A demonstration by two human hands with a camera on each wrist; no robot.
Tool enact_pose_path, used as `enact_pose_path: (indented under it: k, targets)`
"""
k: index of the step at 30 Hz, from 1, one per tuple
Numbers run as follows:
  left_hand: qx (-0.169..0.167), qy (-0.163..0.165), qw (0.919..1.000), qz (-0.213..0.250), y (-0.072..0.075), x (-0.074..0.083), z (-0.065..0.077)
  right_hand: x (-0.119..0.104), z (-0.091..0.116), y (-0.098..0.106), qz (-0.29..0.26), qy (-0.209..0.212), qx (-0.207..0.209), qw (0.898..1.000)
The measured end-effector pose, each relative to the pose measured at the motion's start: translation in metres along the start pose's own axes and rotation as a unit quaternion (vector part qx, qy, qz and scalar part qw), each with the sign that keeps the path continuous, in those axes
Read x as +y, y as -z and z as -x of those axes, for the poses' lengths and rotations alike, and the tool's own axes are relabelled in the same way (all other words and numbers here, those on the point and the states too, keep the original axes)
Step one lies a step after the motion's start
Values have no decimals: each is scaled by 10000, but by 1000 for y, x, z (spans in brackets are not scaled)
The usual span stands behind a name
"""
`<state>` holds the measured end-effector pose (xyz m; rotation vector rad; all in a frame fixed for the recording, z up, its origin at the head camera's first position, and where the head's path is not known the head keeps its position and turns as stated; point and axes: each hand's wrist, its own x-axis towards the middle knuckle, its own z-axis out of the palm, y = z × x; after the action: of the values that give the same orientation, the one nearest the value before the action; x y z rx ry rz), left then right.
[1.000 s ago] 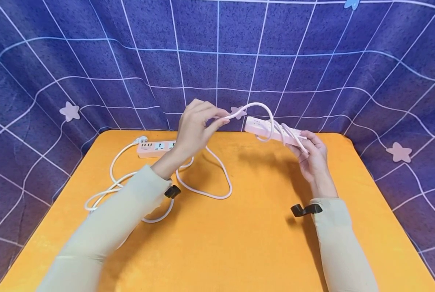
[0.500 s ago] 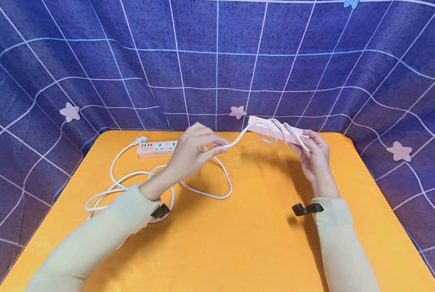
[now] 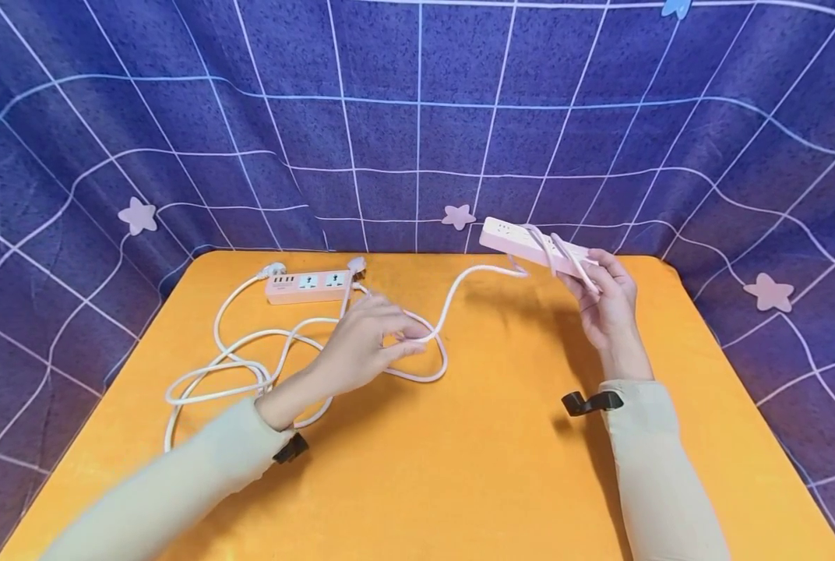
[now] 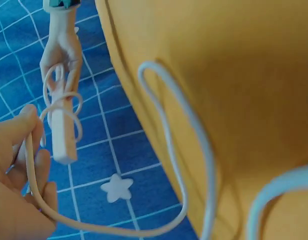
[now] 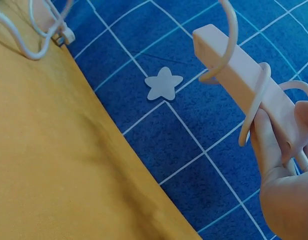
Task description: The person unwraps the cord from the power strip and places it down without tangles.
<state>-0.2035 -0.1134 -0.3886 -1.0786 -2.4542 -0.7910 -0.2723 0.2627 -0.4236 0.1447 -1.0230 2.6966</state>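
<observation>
My right hand (image 3: 610,304) grips one end of a pink power strip (image 3: 530,243), holding it tilted above the table's far right part. Turns of its white cord (image 5: 254,107) wrap around the strip in the right wrist view. From the strip, a length of cord (image 3: 452,296) runs down to my left hand (image 3: 368,343), which pinches it between thumb and fingers lower over the table's middle. In the left wrist view, the cord (image 4: 114,231) curves out past the left palm.
A second pink power strip (image 3: 301,290) lies at the back left of the orange table (image 3: 459,467). White plugs (image 3: 272,270) sit at its ends. Loose loops of white cord (image 3: 214,396) spread in front of it, partly under the left arm. A blue grid curtain (image 3: 417,132) stands behind.
My left hand has moved down and toward me, drawing the cord with it. A cord loop has come off the strip's far end. The right hand stays nearly still.
</observation>
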Motion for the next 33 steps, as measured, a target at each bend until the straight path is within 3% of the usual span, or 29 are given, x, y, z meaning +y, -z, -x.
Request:
enact_pose_path:
  k: [5, 11, 18, 25, 28, 33]
  targets:
    - [-381, 420, 9984, -21, -10, 1, 14, 1, 0, -1, 15, -6, -47, 10000]
    - [-851, 485, 9952, -84, -21, 7, 24, 1, 0, -2, 63, 9, -72, 10000]
    - [-1262, 751, 9880, 479, -37, 12, 32, 4, 2, -4, 95, -12, -97, 9999]
    - [-1903, 985, 9689, 1236, -50, 17, 40, 4, 1, -3, 155, -72, -178, 9997]
    - [-2116, 905, 9671, 1087, -53, 15, 40, 4, 1, -3, 108, -109, -168, 9997]
    - [-2179, 891, 9699, 620, -51, 10, 39, 5, 1, -2, 87, -147, -168, 9997]
